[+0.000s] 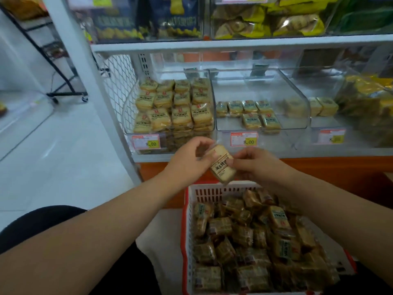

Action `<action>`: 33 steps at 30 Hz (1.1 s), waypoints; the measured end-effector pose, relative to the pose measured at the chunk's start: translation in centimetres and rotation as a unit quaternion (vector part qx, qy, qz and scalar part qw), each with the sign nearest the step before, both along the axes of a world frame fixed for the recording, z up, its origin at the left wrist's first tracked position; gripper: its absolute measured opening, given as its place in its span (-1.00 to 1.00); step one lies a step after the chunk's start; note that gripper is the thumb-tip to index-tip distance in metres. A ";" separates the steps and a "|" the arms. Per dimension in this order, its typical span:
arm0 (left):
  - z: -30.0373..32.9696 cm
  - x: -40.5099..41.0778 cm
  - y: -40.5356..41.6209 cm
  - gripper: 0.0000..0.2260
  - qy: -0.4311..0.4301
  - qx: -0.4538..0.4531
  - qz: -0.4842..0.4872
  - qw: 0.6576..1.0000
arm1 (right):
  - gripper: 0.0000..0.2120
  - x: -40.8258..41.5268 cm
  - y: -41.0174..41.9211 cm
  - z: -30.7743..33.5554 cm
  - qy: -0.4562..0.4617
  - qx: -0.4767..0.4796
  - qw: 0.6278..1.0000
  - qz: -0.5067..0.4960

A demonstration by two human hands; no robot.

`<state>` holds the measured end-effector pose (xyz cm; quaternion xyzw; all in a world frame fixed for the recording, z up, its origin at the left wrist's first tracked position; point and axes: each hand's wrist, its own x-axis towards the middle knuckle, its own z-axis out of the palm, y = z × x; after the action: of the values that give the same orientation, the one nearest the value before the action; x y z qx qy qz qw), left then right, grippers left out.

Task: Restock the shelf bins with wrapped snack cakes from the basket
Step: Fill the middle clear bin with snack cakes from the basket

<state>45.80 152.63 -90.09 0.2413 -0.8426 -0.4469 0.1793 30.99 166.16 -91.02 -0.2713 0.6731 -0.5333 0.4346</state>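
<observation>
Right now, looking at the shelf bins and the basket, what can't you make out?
Head view only:
- Basket: near end cut off by the bottom edge; packs heaped, deeper layers hidden.
- Snack cake held by left hand and right hand: fingers cover both ends.
- Price tags: small print too small and blurred.
- Right bin: cut off by the right edge, glare blurs its contents.
- Top shelf packs: blurred, cropped by the top edge.

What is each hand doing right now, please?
Left hand: closed on one end of the wrapped snack cake.
Right hand: closed on the other end of the same cake.
</observation>
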 end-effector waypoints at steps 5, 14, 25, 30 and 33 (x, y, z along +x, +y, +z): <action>2.4 2.8 -2.9 0.06 -0.152 -0.381 -0.024 0.912 | -0.78 3.9 -4.1 0.8 -0.012 -0.047 0.997 -0.057; 6.9 5.8 -13.2 -0.18 -0.127 -0.329 0.067 0.933 | -0.89 5.3 -13.0 4.7 0.349 -0.061 0.935 0.021; 5.0 5.0 -17.8 -0.29 -0.195 -0.302 0.043 0.932 | -0.54 5.6 -19.2 1.8 0.667 0.028 0.740 0.083; 4.7 4.2 -18.1 -0.32 -0.213 -0.282 0.024 0.935 | -0.52 6.5 -19.5 1.3 0.691 0.070 0.719 0.020; 4.6 4.1 -17.9 -0.45 -0.235 -0.320 0.026 0.917 | -0.53 6.6 -19.6 1.4 0.690 0.081 0.719 -0.012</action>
<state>49.85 134.77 -85.52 0.2914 -0.9517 -0.0792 0.0549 37.61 146.53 -89.62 -0.5195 0.8305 -0.1474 -0.1363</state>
